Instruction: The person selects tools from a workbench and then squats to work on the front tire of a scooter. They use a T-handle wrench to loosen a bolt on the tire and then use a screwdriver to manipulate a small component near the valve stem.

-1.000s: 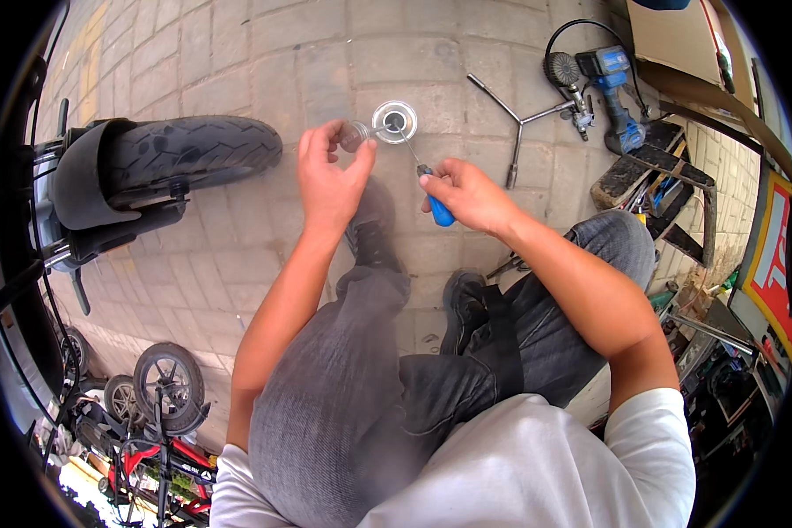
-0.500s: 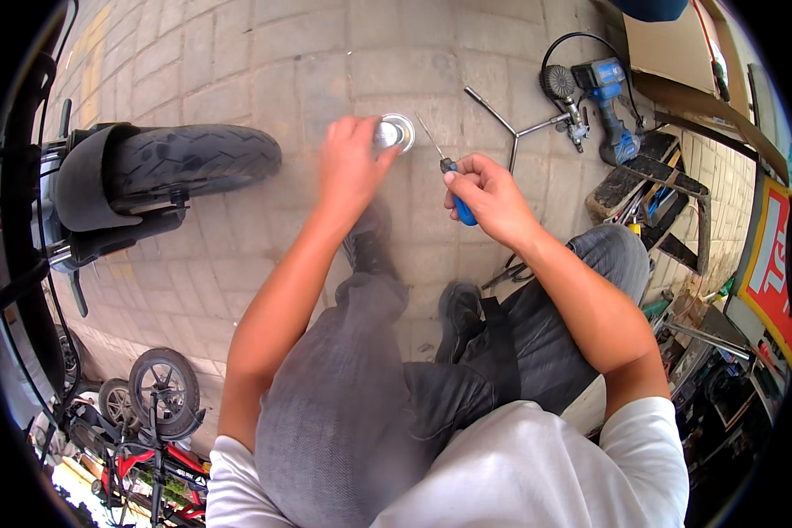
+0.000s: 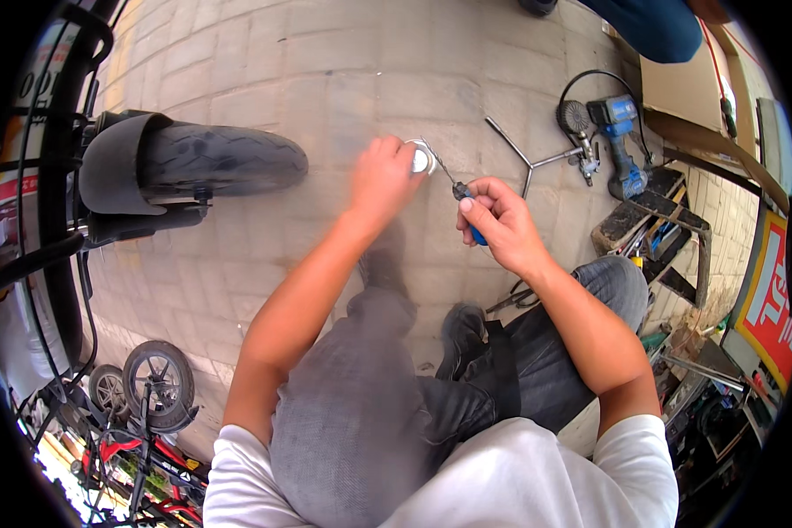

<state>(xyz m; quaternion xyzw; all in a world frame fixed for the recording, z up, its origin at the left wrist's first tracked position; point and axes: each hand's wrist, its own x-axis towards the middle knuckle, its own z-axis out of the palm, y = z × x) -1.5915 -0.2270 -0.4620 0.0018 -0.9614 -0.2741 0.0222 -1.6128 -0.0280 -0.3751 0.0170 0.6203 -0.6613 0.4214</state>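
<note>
My left hand, slightly blurred, has its fingers closed on a small round silver metal part on the paving; the fingers hide part of it. My right hand grips the blue handle of a screwdriver, thumb on top. The screwdriver's thin shaft points up and left, its tip beside the silver part; I cannot tell whether they touch.
A motorbike's front tyre is left. A Y-shaped wrench, blue power tool, air gauge, tool tray and cardboard box lie right. Another person's blue-clad leg is top right; bicycles are lower left.
My left hand has moved over the silver part, covering much of it. The screwdriver has shifted right from its centre. The view has moved, and another person's leg shows more at top right.
</note>
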